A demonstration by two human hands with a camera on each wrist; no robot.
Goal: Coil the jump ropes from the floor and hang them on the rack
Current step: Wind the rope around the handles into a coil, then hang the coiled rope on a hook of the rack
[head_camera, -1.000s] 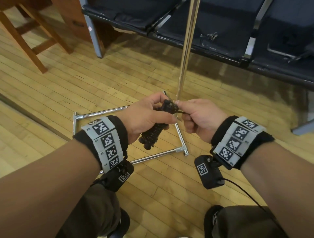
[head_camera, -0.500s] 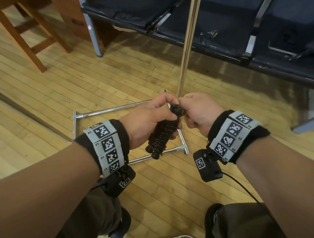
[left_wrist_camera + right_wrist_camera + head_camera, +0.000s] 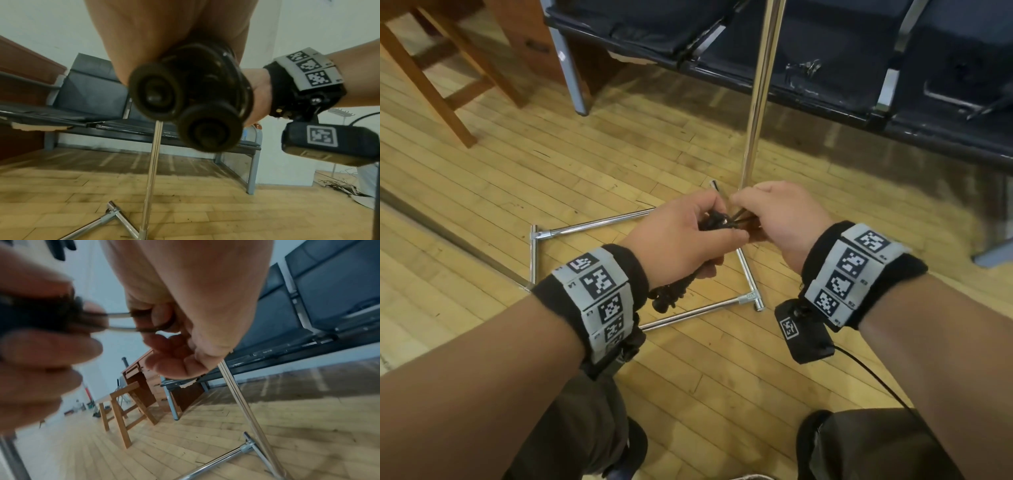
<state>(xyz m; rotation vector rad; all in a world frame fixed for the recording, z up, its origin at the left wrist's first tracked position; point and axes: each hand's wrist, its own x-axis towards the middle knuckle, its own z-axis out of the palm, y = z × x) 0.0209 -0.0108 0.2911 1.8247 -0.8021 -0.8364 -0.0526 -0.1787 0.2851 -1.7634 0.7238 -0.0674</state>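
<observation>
The left hand (image 3: 681,240) is wrapped around a bundled black jump rope (image 3: 671,296), fingers curled tight on the two handles held side by side. The handles' round end caps (image 3: 186,105) point down toward the left wrist camera; cord is wound around the handles. The bundle's lower end protrudes below the left palm, above the floor and clear of it.

The right hand (image 3: 780,219) sits just beside the left, knuckles nearly touching. Its thumb and forefinger pinch a short loop of the thin cord (image 3: 121,322), which runs taut from the bundle's top into the right fist; the remaining right fingers (image 3: 170,356) are curled under.

Both hands are held in front of the rack's chrome upright pole (image 3: 760,92), close to it; contact cannot be determined. The rack's rectangular chrome base frame (image 3: 592,226) lies on the wooden plank floor (image 3: 551,164) below the hands.

Beyond the pole stands a dark blue bench (image 3: 825,65) with metal legs. A wooden stool (image 3: 431,78) stands at upper left
</observation>
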